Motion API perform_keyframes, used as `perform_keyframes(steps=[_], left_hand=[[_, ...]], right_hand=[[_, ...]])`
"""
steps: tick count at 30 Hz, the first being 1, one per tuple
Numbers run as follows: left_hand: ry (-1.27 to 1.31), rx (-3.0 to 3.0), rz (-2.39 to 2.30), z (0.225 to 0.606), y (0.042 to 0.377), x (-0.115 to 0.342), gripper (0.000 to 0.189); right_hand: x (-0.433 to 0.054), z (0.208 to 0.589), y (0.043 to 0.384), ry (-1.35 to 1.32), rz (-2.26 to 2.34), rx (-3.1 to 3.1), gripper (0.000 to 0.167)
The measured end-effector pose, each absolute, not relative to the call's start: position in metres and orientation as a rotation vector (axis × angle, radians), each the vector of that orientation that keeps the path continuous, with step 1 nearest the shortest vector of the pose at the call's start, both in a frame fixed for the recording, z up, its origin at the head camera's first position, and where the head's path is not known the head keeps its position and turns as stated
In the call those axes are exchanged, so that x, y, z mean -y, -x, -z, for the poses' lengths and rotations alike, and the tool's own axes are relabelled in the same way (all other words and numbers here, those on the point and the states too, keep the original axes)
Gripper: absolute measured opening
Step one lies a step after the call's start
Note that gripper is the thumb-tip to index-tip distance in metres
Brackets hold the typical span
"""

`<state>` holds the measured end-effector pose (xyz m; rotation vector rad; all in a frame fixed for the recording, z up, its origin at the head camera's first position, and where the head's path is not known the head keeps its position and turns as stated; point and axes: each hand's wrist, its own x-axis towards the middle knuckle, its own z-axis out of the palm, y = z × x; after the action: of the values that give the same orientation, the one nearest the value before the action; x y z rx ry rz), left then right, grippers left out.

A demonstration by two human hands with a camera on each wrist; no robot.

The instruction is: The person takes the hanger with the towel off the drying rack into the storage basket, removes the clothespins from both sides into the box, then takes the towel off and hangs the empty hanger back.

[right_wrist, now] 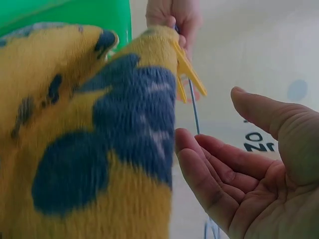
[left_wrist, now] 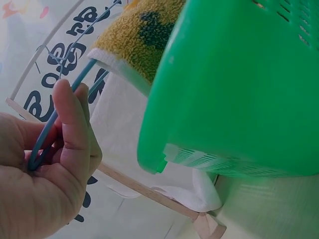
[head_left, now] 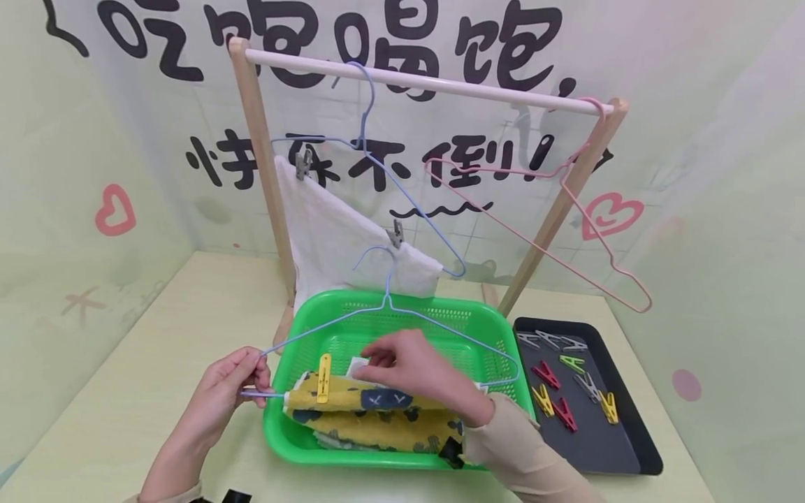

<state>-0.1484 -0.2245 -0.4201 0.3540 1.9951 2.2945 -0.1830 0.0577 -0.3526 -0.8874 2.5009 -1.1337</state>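
My left hand [head_left: 229, 381] grips the left end of a blue wire hanger [head_left: 321, 327], as the left wrist view also shows, with its bar bent round in the palm [left_wrist: 42, 134]. Over the hanger's lower bar hangs a yellow towel [head_left: 390, 427] with dark blue patches. A yellow clothespin [head_left: 323, 378] clips the towel near its left end. My right hand [head_left: 418, 367] hovers at the towel's upper edge, thumb and fingers apart and holding nothing in the right wrist view. The towel hangs into a green basket [head_left: 279, 433].
Behind stands a rack with a white rod [head_left: 428, 82]. On it hang a blue hanger [head_left: 415, 202] with a white cloth [head_left: 339, 223] clipped by grey clothespins, and a pink hanger [head_left: 503, 213]. At right, a black tray [head_left: 604, 443] holds several coloured clothespins.
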Motion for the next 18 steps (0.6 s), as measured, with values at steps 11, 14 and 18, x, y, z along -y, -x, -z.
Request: perform_keyframes(steps=[11, 14, 18], left_hand=[[-0.352, -2.012, -2.274, 0.417, 0.149, 0.221, 0.028], [-0.364, -2.009, -2.275, 0.417, 0.148, 0.222, 0.028], [-0.387, -1.998, -2.275, 0.417, 0.147, 0.223, 0.028]], right_hand=[[-0.021, 0.366, 0.184, 0.84, 1.252, -2.444, 0.025], [-0.018, 0.368, 0.184, 0.811, 1.301, -2.436, 0.022], [-0.015, 0.37, 0.184, 0.787, 1.35, -2.421, 0.018]])
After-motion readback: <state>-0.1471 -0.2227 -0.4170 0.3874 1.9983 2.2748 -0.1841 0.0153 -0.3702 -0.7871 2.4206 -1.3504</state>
